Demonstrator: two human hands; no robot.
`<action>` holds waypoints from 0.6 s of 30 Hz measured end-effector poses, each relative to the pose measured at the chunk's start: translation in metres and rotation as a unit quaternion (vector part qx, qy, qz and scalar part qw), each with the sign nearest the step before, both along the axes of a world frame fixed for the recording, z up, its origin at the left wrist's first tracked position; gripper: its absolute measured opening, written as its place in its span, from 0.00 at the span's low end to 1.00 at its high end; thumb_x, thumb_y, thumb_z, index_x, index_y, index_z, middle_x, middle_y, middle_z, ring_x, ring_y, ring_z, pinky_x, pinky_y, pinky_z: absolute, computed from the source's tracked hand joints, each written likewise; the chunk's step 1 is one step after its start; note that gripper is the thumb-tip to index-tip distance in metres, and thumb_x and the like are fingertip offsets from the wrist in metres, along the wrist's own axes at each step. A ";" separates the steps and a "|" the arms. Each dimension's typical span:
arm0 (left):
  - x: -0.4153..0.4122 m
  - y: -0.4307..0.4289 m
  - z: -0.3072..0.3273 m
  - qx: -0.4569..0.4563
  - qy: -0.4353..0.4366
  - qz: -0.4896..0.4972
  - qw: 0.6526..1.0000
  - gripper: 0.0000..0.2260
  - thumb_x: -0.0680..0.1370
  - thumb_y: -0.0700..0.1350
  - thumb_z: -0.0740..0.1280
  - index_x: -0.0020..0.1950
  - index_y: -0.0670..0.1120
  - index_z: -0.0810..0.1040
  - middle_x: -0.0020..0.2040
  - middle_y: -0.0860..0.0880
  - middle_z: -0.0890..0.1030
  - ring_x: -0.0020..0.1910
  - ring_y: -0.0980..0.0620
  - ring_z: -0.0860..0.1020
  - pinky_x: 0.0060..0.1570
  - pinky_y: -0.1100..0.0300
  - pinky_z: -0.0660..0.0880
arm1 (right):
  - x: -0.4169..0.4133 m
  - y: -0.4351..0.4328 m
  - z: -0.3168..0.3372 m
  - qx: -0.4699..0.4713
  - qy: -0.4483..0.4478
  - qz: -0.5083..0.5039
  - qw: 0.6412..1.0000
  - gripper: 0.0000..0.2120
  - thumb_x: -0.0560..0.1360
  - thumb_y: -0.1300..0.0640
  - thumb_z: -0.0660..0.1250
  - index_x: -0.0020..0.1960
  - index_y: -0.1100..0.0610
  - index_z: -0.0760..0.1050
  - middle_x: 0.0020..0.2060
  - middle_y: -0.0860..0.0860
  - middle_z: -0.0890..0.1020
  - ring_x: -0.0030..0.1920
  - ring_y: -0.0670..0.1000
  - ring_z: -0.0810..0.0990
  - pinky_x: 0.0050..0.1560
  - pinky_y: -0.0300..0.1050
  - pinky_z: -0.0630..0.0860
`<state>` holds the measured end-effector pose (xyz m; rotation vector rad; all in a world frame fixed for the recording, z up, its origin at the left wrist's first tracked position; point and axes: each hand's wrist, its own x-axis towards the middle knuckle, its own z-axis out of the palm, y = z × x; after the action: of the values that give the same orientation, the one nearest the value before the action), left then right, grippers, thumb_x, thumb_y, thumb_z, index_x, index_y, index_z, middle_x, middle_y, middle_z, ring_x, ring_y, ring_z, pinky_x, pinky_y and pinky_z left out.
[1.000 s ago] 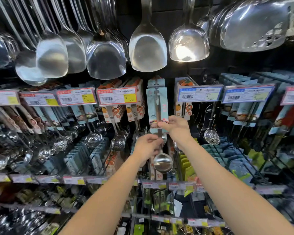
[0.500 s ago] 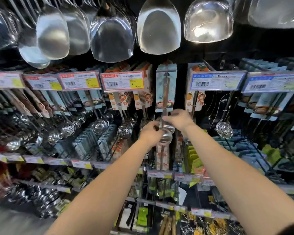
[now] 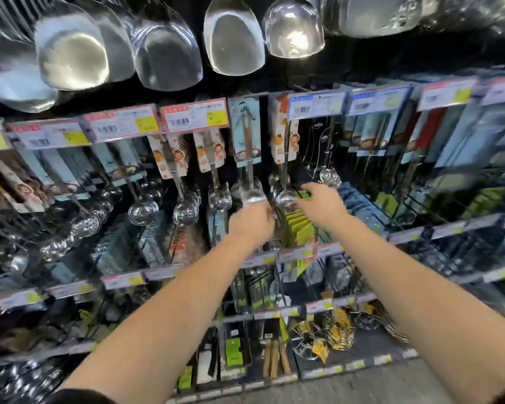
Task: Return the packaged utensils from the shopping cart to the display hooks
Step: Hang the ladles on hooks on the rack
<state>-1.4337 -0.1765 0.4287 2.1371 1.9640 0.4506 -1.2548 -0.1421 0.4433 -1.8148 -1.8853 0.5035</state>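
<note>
A steel ladle on a light-blue card (image 3: 247,132) hangs from a display hook in the middle row, its bowl (image 3: 252,190) hanging low. My left hand (image 3: 251,224) is just under that bowl, blurred by motion, with its knuckles at the bowl's lower rim; whether the fingers grip it is unclear. My right hand (image 3: 321,202) hovers to the right with fingers spread and holds nothing, beside the bowl of a neighbouring ladle (image 3: 286,199) on an orange-printed card (image 3: 285,135). The shopping cart is out of sight.
Large steel spatulas and ladles (image 3: 233,39) hang overhead. Price tags (image 3: 194,115) front the hooks. Rows of packaged ladles and skimmers (image 3: 184,211) fill the left, blue packs (image 3: 461,135) the right. Lower shelves hold wire racks (image 3: 306,342) and chopsticks.
The blue-carded ladle now hangs on its hook. My right hand let go of the card and moved down and right. My left hand dropped lower under the bowl. The camera tilted down.
</note>
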 end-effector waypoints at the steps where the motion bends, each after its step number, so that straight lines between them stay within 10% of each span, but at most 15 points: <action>1: 0.010 -0.003 0.000 0.008 0.016 -0.022 1.000 0.11 0.81 0.46 0.61 0.59 0.48 0.79 0.51 0.44 0.84 0.49 0.40 0.82 0.48 0.47 0.81 | 0.012 -0.013 0.000 0.000 -0.021 -0.016 1.000 0.26 0.82 0.53 0.66 0.78 0.56 0.69 0.66 0.58 0.82 0.58 0.59 0.83 0.58 0.53 0.81; 7: 0.099 -0.027 0.007 0.041 0.042 -0.129 0.990 0.11 0.81 0.47 0.62 0.60 0.47 0.78 0.58 0.42 0.82 0.57 0.39 0.81 0.51 0.49 0.77 | 0.097 -0.086 -0.005 -0.019 -0.118 -0.099 0.988 0.25 0.84 0.54 0.64 0.80 0.54 0.65 0.65 0.58 0.81 0.56 0.59 0.83 0.52 0.54 0.82; 11: 0.175 -0.044 0.001 0.049 0.052 -0.206 0.976 0.13 0.83 0.50 0.61 0.63 0.47 0.77 0.56 0.44 0.83 0.53 0.40 0.82 0.48 0.50 0.78 | 0.170 -0.133 -0.014 -0.036 -0.117 -0.180 0.976 0.22 0.84 0.54 0.62 0.77 0.55 0.69 0.52 0.56 0.83 0.38 0.52 0.79 0.34 0.46 0.76; 18: 0.325 -0.082 -0.010 0.052 0.053 -0.318 0.945 0.14 0.83 0.49 0.60 0.65 0.47 0.76 0.44 0.47 0.81 0.43 0.43 0.81 0.45 0.49 0.80 | 0.308 -0.215 -0.032 -0.082 -0.085 -0.272 0.955 0.21 0.83 0.56 0.62 0.75 0.53 0.72 0.64 0.57 0.82 0.55 0.59 0.84 0.48 0.51 0.82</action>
<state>-1.1089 -0.2583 0.4191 2.7323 1.1907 0.3250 -0.9469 -0.3572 0.4113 -2.4357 -1.3745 0.3167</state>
